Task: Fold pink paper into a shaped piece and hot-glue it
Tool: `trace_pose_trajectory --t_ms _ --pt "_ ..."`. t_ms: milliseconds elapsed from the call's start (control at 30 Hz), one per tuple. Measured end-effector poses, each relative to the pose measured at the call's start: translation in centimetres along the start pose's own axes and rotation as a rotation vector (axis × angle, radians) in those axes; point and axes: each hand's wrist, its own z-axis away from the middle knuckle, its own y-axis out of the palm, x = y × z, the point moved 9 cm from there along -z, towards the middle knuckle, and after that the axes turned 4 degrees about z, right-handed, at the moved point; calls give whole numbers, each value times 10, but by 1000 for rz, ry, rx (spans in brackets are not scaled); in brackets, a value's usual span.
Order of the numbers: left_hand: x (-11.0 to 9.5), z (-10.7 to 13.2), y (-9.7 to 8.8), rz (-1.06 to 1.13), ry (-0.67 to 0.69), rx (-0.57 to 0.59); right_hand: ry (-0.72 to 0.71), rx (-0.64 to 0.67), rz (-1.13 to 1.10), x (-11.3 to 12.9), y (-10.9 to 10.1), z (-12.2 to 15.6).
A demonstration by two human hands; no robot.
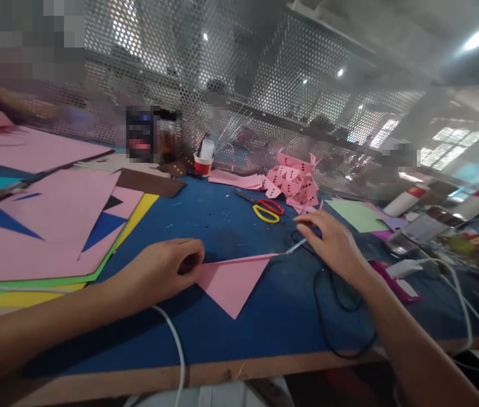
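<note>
A pink paper triangle [234, 282] lies on the blue tabletop, point toward me, with a narrow folded strip along its far edge. My left hand [175, 263] is closed in a pinch at the triangle's left corner. Off the right corner is my right hand [332, 240], its fingers curled round a slim tool [296, 245] with a pale shaft and a blue part. The tool's tip is at or very near the paper's right corner; the hand partly hides the rest. A black cord [318, 305] loops beneath my right wrist.
Scissors [268, 210] with red and yellow handles lie beyond the triangle. Behind them are pink dotted paper pieces [292, 181] and a paper cup [203, 163]. Coloured sheets [44, 226] are stacked left. A magenta case [396, 281] and white cables [455, 282] lie right.
</note>
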Motion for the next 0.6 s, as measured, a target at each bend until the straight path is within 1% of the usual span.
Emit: trace_pose_trajectory --t_ms 67,100,133,200,233,300,367,467,600 --pt "-2 0 2 30 10 7 -177 113 -238 53 10 -7" --pt "-3 0 2 45 12 7 -230 193 -308 74 19 -9" --pt "-4 0 2 59 12 5 -266 253 -349 91 28 -9" --pt "-4 1 1 79 11 -5 -273 361 -379 109 48 -9" --pt "-4 1 0 86 13 -10 -255 397 -403 111 56 -9" --pt "-4 1 0 92 14 -5 -203 457 -455 109 68 -6" --pt "-3 1 1 88 7 7 -158 507 -526 104 75 -2" --pt "-2 1 4 85 -12 25 -117 566 -620 100 77 4" --pt "-2 0 5 138 -38 35 -59 569 -655 97 78 6"
